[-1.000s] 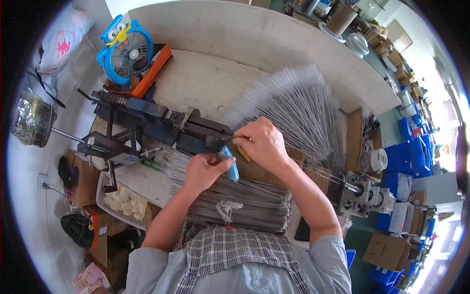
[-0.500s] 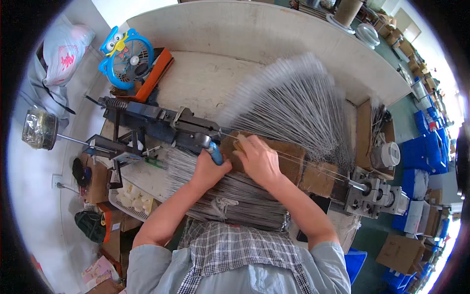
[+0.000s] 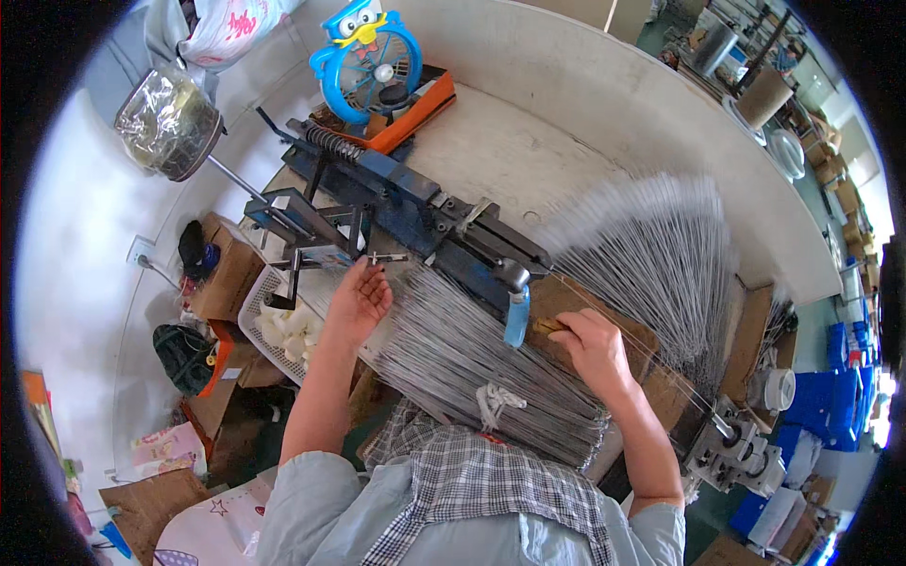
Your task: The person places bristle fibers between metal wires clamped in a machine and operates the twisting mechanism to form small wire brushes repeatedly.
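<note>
My left hand [image 3: 360, 300] is palm up beside a small metal rod [image 3: 387, 258] on a black frame, its fingers loosely curled and apart. Nothing shows in its palm. My right hand [image 3: 596, 349] pinches a small tan-yellow piece [image 3: 547, 325], mostly hidden by the fingers, over a brown board [image 3: 576, 302]. Beside it, a blue handle [image 3: 517, 319] hangs from the end of a long dark clamp [image 3: 481, 236]. Thin wires [image 3: 661, 361] stretch from the clamp's tip past my right hand to a metal chuck [image 3: 725, 430].
Grey wires fan out [image 3: 651, 255] behind the board; another bundle lies in front, tied with white cloth [image 3: 495, 404]. A blue cartoon fan [image 3: 377, 71] stands at the back left by an orange tray [image 3: 415, 118]. A white basket [image 3: 250, 316] of pale pieces is at left.
My left hand has let go of the blue handle and moved left to the small metal rod. The handle now hangs down. My right hand keeps its pinch; the view has shifted left.
</note>
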Tool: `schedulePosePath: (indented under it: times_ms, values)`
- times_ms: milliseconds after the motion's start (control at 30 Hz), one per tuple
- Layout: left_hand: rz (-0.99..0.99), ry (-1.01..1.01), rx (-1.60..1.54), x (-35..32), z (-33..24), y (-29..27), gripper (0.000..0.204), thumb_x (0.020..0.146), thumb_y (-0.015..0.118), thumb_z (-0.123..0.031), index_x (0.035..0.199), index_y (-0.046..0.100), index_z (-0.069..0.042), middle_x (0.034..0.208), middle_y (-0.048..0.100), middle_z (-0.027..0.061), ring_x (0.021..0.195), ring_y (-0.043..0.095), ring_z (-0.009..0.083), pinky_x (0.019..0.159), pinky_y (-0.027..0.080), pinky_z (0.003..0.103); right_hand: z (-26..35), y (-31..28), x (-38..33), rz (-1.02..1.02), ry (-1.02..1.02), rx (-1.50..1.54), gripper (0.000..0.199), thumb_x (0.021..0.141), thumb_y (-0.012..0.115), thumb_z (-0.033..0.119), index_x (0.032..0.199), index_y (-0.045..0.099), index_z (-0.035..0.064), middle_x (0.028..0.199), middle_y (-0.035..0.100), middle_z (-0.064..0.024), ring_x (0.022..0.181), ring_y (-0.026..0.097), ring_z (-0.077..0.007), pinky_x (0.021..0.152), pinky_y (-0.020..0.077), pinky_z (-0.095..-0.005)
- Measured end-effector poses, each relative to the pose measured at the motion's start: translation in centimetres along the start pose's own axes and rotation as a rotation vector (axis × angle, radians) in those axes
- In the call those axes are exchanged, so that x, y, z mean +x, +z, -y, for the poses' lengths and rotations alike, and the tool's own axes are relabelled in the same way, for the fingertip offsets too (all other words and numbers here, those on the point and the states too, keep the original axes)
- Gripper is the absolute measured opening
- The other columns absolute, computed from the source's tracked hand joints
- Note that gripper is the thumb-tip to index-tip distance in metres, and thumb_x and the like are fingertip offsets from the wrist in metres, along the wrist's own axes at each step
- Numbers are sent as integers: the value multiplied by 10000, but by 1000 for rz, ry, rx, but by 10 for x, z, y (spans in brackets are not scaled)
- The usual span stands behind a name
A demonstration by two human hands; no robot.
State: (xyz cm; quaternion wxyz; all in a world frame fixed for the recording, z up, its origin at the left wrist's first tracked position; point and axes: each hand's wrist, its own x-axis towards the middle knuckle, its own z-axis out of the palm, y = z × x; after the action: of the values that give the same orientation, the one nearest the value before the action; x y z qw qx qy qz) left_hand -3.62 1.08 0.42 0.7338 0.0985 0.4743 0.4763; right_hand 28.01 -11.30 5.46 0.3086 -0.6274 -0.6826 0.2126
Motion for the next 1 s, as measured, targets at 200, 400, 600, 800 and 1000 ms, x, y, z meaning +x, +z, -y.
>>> schedulePosePath:
  times_ms: [200,400,600,800,1000]
  values:
    - [42,-1,116,11,-3,-11,220,817,653,-264,893,620,-60,745,608,-1,683,589,106,604,517,258,2,-1,-2,9,23,48,221,741,628,17,958,595,-9,826,584,-166,750,575,-345,658,469,-373]
    - [-11,8,167,7,-2,0,176,821,639,-230,895,623,-71,721,600,-9,621,568,91,573,498,250,13,-18,-7,35,-9,-4,227,744,624,17,967,594,-9,840,594,-166,754,585,-332,657,473,-367]
    - [-24,175,206,-4,15,12,153,804,635,-203,834,629,-53,661,581,7,572,546,109,553,474,240,27,-44,-14,-155,-73,-44,223,725,636,5,947,614,12,823,609,-143,746,592,-312,653,476,-357]
    - [511,20,481,-80,104,129,134,847,593,-126,880,621,0,756,617,63,600,560,114,572,463,242,4,-65,-15,-234,146,55,192,740,643,50,930,636,17,843,639,-124,773,608,-279,708,475,-321]
    - [648,35,485,-68,153,157,147,862,590,-148,902,626,-11,755,617,35,612,528,71,577,444,222,-7,-75,-29,-181,195,169,211,770,612,36,974,627,-20,863,648,-99,750,595,-150,706,458,-250]
